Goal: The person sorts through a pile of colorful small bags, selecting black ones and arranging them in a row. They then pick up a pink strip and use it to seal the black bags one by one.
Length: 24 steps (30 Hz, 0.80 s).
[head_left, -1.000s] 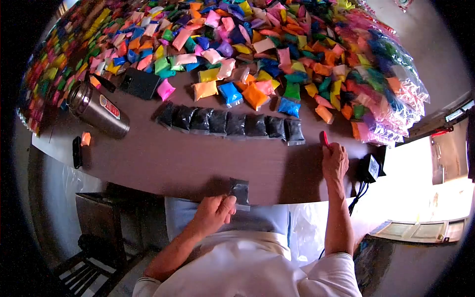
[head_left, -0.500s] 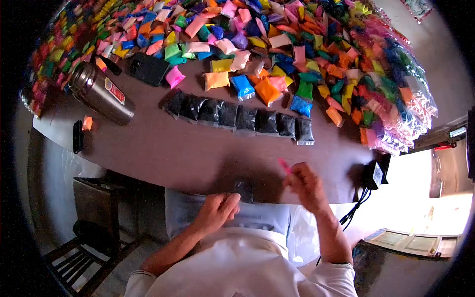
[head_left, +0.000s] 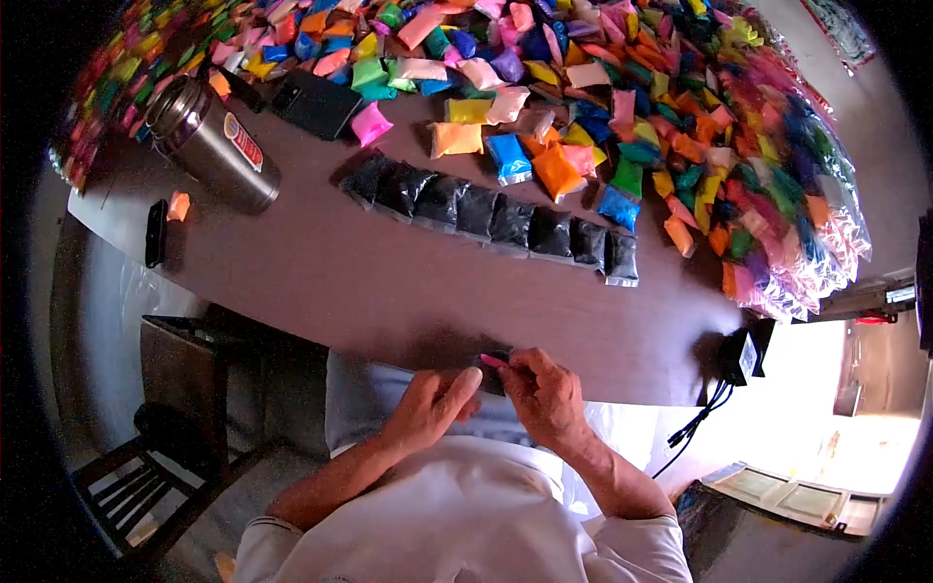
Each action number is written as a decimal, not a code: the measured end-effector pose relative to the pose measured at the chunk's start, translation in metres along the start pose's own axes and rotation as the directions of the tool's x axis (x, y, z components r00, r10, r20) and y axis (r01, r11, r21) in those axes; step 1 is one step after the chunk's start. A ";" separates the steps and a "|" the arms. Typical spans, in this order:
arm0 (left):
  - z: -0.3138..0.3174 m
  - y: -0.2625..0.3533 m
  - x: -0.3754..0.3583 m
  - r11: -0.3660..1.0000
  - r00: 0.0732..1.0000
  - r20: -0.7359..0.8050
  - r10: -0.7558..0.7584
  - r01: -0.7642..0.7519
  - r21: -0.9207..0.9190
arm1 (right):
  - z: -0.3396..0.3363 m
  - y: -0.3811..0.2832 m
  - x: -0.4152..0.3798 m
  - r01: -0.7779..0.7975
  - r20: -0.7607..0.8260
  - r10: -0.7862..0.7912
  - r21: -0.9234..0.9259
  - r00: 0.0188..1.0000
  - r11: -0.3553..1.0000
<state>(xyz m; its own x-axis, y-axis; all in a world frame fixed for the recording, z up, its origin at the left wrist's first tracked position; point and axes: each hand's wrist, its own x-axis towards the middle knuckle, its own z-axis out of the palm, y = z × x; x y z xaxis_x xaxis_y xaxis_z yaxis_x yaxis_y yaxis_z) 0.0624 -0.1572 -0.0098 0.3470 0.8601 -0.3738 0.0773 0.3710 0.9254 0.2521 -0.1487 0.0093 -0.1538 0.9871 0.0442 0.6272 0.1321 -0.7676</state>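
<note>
At the table's front edge, my left hand (head_left: 432, 403) is closed, pinching the left side of a dark packet (head_left: 493, 381) that my hands partly cover. My right hand (head_left: 546, 394) is closed on a small, thin pink object (head_left: 493, 360) whose kind I cannot make out. Its tip lies over the dark packet, close to my left thumb. Further up the table, several filled black packets (head_left: 511, 223) lie side by side in a slightly curved row.
A large heap of coloured packets (head_left: 583, 78) covers the far side. Toward the left stand a steel flask (head_left: 228, 146), a black phone-like slab (head_left: 313, 105) and a small black object (head_left: 155, 233). A black device with cables (head_left: 743, 358) sits at the right edge; a chair (head_left: 185, 408) is lower left.
My right hand has moved left and down, bringing the pink object over the dark packet beside my left hand. The whole view has shifted slightly.
</note>
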 end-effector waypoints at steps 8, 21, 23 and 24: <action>-0.006 -0.009 -0.002 0.994 0.997 0.071 -0.009 0.001 0.111 | 0.003 0.000 0.002 -0.021 0.007 0.022 -0.084 1.000 0.996; 0.009 -0.031 -0.003 0.993 0.992 0.075 -0.100 0.105 -0.057 | 0.010 -0.013 0.000 -0.041 0.052 0.044 -0.061 0.998 0.997; 0.011 -0.036 -0.001 0.989 0.994 0.079 -0.073 0.083 -0.124 | 0.007 -0.015 -0.001 -0.086 0.051 0.084 0.046 0.995 0.995; 0.012 -0.039 0.000 0.980 0.995 0.082 -0.048 0.062 -0.187 | 0.007 -0.014 -0.001 -0.089 0.054 0.087 0.043 0.995 0.995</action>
<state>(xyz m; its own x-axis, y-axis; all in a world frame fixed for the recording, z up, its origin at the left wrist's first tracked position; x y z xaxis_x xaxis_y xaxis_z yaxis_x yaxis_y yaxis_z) 0.0701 -0.1762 -0.0455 0.4188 0.8097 -0.4111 -0.0773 0.4828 0.8723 0.2382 -0.1519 0.0150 -0.1396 0.9886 -0.0568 0.6051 0.0397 -0.7951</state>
